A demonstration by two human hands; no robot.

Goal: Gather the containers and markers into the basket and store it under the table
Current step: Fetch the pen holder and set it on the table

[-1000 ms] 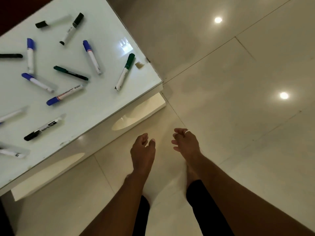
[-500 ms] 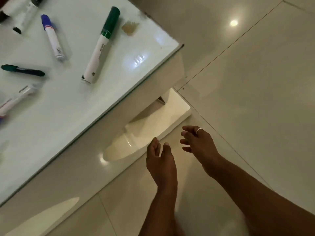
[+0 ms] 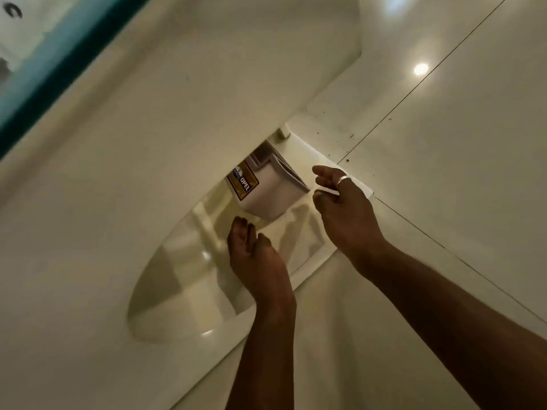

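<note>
Under the counter (image 3: 183, 119), on its lower shelf (image 3: 207, 255), sits a white basket (image 3: 266, 193) with a gold-and-white label, mostly hidden by the counter's side panel. Both hands reach toward it without touching: the left hand (image 3: 257, 258) open and empty just below it, the right hand (image 3: 343, 202), wearing a ring, loosely curled and empty beside it. Glossy floor tiles (image 3: 444, 143) lie beyond.

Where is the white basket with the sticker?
In the head view, the white basket sits on the low shelf under the table, just beyond both empty hands.
</note>
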